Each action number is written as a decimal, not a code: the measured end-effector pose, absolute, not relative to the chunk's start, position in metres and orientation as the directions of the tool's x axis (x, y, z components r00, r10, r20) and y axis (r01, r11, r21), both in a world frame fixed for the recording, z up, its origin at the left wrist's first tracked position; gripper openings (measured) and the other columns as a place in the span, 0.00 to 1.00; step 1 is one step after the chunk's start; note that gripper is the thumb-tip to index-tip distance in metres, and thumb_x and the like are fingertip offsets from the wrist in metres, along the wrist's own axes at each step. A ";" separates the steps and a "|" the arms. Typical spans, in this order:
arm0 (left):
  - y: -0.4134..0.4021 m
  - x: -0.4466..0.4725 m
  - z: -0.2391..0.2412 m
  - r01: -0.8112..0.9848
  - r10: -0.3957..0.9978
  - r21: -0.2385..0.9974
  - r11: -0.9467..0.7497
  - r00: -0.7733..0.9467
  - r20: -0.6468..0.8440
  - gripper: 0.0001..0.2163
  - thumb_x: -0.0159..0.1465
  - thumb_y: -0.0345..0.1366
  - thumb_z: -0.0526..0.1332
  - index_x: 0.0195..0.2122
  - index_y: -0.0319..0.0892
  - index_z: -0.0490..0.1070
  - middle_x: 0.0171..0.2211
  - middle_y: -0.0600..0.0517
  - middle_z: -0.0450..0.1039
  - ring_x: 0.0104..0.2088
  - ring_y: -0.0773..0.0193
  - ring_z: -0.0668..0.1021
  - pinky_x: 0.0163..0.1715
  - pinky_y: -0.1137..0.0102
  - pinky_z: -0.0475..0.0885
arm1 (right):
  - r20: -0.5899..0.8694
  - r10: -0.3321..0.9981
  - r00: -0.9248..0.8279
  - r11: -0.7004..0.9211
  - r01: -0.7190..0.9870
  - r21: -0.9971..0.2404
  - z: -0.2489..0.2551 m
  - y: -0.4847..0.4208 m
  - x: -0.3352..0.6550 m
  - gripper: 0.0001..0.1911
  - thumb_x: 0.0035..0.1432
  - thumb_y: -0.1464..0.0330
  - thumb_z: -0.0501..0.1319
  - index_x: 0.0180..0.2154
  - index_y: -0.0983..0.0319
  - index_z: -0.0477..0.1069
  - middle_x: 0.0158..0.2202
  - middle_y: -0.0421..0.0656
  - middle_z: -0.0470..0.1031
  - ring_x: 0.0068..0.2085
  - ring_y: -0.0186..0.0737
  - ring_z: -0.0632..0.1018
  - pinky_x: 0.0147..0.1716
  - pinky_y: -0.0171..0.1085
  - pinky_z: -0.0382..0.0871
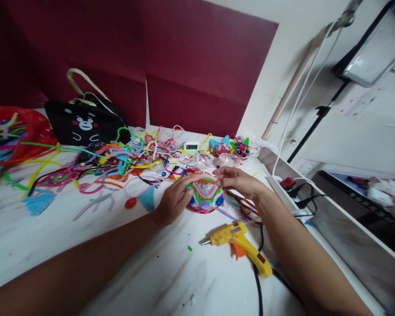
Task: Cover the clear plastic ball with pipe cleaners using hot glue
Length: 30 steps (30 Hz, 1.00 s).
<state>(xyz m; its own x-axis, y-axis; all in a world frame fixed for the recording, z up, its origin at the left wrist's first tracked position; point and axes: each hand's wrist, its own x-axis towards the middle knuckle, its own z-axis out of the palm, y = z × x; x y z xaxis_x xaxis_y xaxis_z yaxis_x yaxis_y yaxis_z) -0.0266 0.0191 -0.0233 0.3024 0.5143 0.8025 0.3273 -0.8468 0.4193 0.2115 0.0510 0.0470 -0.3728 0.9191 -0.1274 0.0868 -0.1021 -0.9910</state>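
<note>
A round ornament wrapped in coloured pipe cleaners lies on the white table between my hands. My left hand cups its left side, fingers curled over the top. My right hand reaches in from the right, fingertips pinching a pink pipe cleaner at the ornament's upper edge. A yellow glue gun lies on the table just in front of the ornament, nozzle pointing left, its black cord running toward me.
A tangle of loose pipe cleaners covers the far left. Behind it sit a black bear-face bag and a red plastic bag. Two finished cat-eared ornaments, clear balls and a small white timer stand at the back. A power strip lies right.
</note>
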 end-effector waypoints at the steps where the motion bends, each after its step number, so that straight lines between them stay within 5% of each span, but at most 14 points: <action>1: 0.020 -0.026 -0.024 0.321 0.503 0.411 -0.853 0.297 0.812 0.16 0.70 0.31 0.53 0.58 0.42 0.65 0.57 0.44 0.71 0.58 0.59 0.73 0.60 0.63 0.68 | -0.130 0.920 -0.369 -0.105 0.087 -0.991 0.047 0.051 0.212 0.22 0.35 0.74 0.72 0.37 0.60 0.72 0.31 0.36 0.76 0.32 0.33 0.76 0.34 0.34 0.67; 30: 0.018 -0.026 -0.021 0.357 0.502 0.392 -0.848 0.304 0.810 0.10 0.70 0.32 0.53 0.48 0.41 0.70 0.54 0.44 0.73 0.56 0.59 0.74 0.57 0.62 0.70 | -0.182 0.920 -0.346 -0.162 0.087 -0.983 0.053 0.046 0.208 0.20 0.33 0.76 0.69 0.34 0.59 0.74 0.31 0.36 0.76 0.35 0.36 0.75 0.36 0.36 0.67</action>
<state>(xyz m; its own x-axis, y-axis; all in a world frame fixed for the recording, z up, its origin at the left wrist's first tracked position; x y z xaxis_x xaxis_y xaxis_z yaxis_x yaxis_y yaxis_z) -0.0262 0.0176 -0.0209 0.3039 0.5023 0.8095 0.3567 -0.8479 0.3922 0.2079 0.0462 0.0530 -0.3459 0.9204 -0.1823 0.0868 -0.1621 -0.9829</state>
